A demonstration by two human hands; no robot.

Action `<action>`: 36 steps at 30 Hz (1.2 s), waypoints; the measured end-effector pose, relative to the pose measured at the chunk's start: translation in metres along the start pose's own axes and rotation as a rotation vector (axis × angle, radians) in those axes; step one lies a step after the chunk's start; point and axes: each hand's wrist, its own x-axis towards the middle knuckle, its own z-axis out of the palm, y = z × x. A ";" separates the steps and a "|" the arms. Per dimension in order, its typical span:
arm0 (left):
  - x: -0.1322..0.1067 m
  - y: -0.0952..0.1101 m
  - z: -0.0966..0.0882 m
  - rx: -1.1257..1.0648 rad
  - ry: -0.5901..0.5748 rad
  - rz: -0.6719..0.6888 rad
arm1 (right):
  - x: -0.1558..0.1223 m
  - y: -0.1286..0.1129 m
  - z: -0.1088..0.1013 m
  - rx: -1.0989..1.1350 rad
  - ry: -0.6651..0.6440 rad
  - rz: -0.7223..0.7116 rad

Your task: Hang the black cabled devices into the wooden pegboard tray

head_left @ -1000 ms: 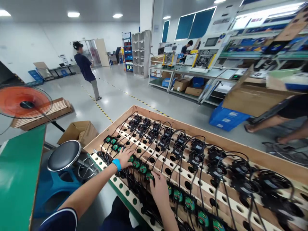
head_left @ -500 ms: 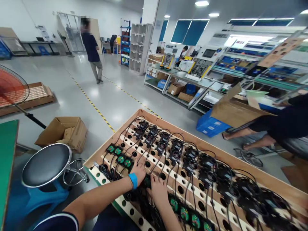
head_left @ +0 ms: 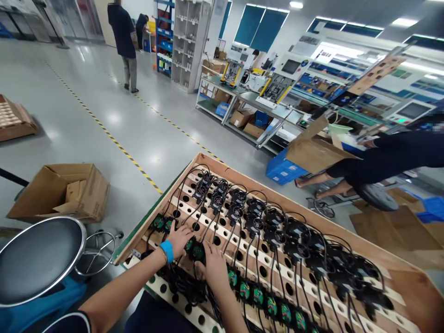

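Between my hands lies a pair of black fan units with green circuit boards point(head_left: 197, 252), in the near row of a wooden tray point(head_left: 411, 273). My left hand point(head_left: 177, 241), with a blue wristband, grips the left end, fingers curled down at its edge. At the right end, my right hand point(head_left: 215, 267) has thumb and fingertips around the edge. More green-board units point(head_left: 258, 296) continue the row to the right, and two others point(head_left: 163, 223) sit left. Black cables point(head_left: 187, 284) lie bundled in front of my hands. Behind are rows of black fans point(head_left: 256, 224), their leads running forward.
A round black stool point(head_left: 38, 259) and an open cardboard box point(head_left: 58, 192) stand left of the tray. A person point(head_left: 388, 152) sits at the right, by blue crates point(head_left: 277, 171) and workbenches point(head_left: 243, 92). Another person point(head_left: 121, 37) stands in the far aisle.
My view has turned right and slightly down. Both hands have shifted left and farther along the near row, and more of the green-board units between and beside them show.
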 end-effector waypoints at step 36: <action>-0.005 -0.010 0.028 0.196 0.085 0.194 | 0.001 -0.003 0.027 -0.090 0.073 -0.139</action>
